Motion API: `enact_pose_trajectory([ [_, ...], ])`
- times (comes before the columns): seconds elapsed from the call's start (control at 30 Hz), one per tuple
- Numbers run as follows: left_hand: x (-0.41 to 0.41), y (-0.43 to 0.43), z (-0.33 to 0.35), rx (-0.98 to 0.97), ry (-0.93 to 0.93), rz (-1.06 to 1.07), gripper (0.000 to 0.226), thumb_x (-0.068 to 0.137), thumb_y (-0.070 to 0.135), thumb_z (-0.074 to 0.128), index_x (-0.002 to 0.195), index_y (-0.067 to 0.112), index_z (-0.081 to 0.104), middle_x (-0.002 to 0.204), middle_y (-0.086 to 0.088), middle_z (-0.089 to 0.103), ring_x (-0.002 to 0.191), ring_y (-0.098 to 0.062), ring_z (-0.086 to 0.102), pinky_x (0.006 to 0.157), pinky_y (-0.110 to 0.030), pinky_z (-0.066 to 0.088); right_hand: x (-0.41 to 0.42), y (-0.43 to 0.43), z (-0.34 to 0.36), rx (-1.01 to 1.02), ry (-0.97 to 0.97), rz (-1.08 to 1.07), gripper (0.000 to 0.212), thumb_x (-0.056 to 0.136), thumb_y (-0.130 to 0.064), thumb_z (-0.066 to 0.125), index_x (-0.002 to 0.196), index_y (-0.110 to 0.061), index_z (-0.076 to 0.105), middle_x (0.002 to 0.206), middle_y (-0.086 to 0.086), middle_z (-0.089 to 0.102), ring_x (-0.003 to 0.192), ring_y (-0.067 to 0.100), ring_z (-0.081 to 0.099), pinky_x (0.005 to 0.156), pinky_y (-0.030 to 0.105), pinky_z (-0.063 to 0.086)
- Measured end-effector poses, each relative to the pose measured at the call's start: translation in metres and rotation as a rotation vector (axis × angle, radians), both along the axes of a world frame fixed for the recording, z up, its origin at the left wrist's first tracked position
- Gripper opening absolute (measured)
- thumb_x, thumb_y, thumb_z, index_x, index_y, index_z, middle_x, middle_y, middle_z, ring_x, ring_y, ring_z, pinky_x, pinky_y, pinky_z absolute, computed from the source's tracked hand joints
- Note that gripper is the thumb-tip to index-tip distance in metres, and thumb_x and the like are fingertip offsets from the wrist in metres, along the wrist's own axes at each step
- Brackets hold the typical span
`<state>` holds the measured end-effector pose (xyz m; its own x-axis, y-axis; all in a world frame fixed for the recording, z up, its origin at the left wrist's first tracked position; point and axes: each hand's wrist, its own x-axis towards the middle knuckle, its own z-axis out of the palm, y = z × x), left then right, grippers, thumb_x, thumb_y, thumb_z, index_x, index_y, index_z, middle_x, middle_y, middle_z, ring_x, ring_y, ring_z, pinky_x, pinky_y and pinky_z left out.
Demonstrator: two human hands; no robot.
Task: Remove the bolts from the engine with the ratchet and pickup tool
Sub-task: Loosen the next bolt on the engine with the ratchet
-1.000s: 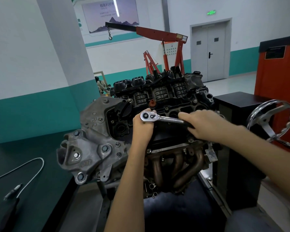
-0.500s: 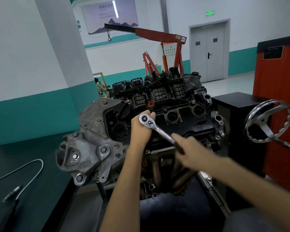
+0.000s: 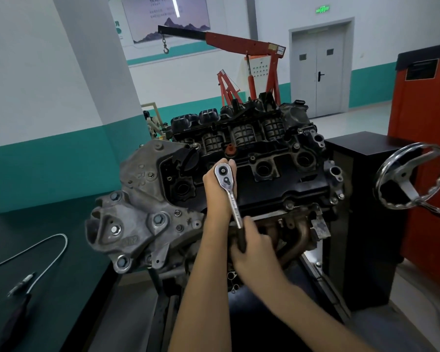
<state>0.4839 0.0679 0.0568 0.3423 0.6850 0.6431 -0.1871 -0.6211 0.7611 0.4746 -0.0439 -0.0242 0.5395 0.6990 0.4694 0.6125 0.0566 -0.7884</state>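
Curling right hand (image 3: 254, 250) grips slim chrome ratchet (image 3: 233, 204).

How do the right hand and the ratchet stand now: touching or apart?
Touching. The head view shows the right hand with its fingers curled round the black handle end of the ratchet, no gap between them.

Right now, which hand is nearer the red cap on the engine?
Left. The left hand sits just below the red cap; the right hand grips the ratchet lower down.
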Motion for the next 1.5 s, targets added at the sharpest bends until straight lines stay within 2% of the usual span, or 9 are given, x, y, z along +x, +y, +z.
enact_pose_trajectory([
  [0.17, -0.004, 0.012, -0.002, -0.026, 0.054, -0.074, 0.056, 0.096, 0.007, 0.056, 0.056, 0.031, 0.024, 0.053, 0.012, 0.023, 0.054, -0.006, 0.019, 0.057, -0.029, 0.019, 0.017, -0.006, 0.005, -0.046, -0.045, 0.074, 0.024, 0.082, -0.003, 0.055, 0.096, -0.019, 0.046, 0.057, -0.007, 0.046, 0.046, 0.000, 0.049, 0.045, 0.012, 0.036],
  [0.47, -0.008, 0.010, -0.004, -0.052, -0.020, -0.127, 0.056, 0.092, -0.002, 0.054, 0.052, 0.029, 0.032, 0.048, 0.015, 0.034, 0.051, -0.002, 0.029, 0.054, -0.016, 0.028, 0.141, -0.029, 0.121, -0.445, -1.127, -0.081, 0.030, 0.088, -0.019, 0.056, 0.113, -0.025, 0.041, 0.075, -0.007, 0.051, 0.065, 0.018, 0.056, 0.055, 0.026, 0.036],
  [0.63, -0.004, 0.005, -0.007, -0.090, -0.038, -0.070, 0.050, 0.096, 0.007, 0.055, 0.058, 0.022, 0.026, 0.050, 0.012, 0.028, 0.056, -0.009, 0.024, 0.057, -0.027, 0.024, 0.082, -0.034, 0.044, -0.254, -0.571, -0.076, 0.035, 0.082, -0.016, 0.058, 0.084, -0.031, 0.026, 0.064, -0.004, 0.046, 0.062, 0.027, 0.055, 0.054, 0.029, 0.036],
  [0.73, -0.001, 0.004, -0.005, -0.123, -0.067, -0.053, 0.052, 0.096, 0.006, 0.055, 0.060, 0.021, 0.022, 0.056, 0.011, 0.020, 0.057, -0.008, 0.020, 0.057, -0.023, 0.027, 0.023, -0.013, 0.006, -0.051, -0.133, -0.012, 0.031, 0.083, -0.010, 0.059, 0.082, -0.028, 0.034, 0.057, -0.005, 0.046, 0.050, 0.011, 0.048, 0.048, 0.026, 0.040],
  [0.83, -0.005, 0.008, -0.004, -0.046, 0.021, -0.010, 0.051, 0.096, 0.012, 0.056, 0.061, 0.022, 0.022, 0.059, 0.007, 0.020, 0.057, -0.008, 0.019, 0.056, -0.027, 0.021, -0.013, 0.009, -0.004, 0.061, 0.029, 0.011, 0.025, 0.083, -0.006, 0.056, 0.088, -0.025, 0.040, 0.058, -0.007, 0.049, 0.050, 0.004, 0.051, 0.048, 0.017, 0.041],
  [0.93, -0.009, 0.012, -0.002, -0.053, 0.040, -0.018, 0.054, 0.095, 0.014, 0.058, 0.056, 0.030, 0.024, 0.056, 0.010, 0.021, 0.058, -0.009, 0.019, 0.057, -0.031, 0.020, 0.008, -0.001, 0.006, -0.039, -0.055, 0.055, 0.024, 0.082, -0.005, 0.056, 0.095, -0.021, 0.043, 0.059, -0.006, 0.047, 0.048, 0.001, 0.050, 0.045, 0.012, 0.038],
  [1.23, -0.009, 0.006, -0.004, -0.053, 0.012, -0.098, 0.054, 0.091, 0.002, 0.052, 0.052, 0.040, 0.058, 0.053, 0.019, 0.053, 0.057, 0.003, 0.044, 0.058, -0.013, 0.036, 0.136, -0.035, 0.112, -0.470, -0.932, -0.042, 0.025, 0.087, -0.017, 0.059, 0.105, -0.029, 0.045, 0.063, -0.011, 0.045, 0.060, 0.016, 0.056, 0.054, 0.025, 0.038],
  [1.3, -0.010, 0.006, -0.007, -0.077, -0.013, -0.083, 0.051, 0.094, 0.009, 0.055, 0.050, 0.032, 0.042, 0.050, 0.016, 0.040, 0.054, 0.000, 0.034, 0.055, -0.018, 0.031, 0.122, -0.034, 0.092, -0.401, -0.850, -0.076, 0.024, 0.085, -0.017, 0.059, 0.099, -0.028, 0.043, 0.065, -0.008, 0.048, 0.061, 0.019, 0.057, 0.053, 0.025, 0.038],
  [1.5, 0.000, 0.004, -0.006, -0.183, -0.065, -0.058, 0.052, 0.095, 0.005, 0.058, 0.056, 0.026, 0.030, 0.051, 0.014, 0.029, 0.066, -0.012, 0.031, 0.066, -0.030, 0.028, 0.016, -0.013, 0.003, -0.032, -0.053, -0.030, 0.025, 0.083, -0.006, 0.058, 0.096, -0.022, 0.044, 0.058, -0.005, 0.048, 0.047, 0.003, 0.046, 0.047, 0.019, 0.036],
])
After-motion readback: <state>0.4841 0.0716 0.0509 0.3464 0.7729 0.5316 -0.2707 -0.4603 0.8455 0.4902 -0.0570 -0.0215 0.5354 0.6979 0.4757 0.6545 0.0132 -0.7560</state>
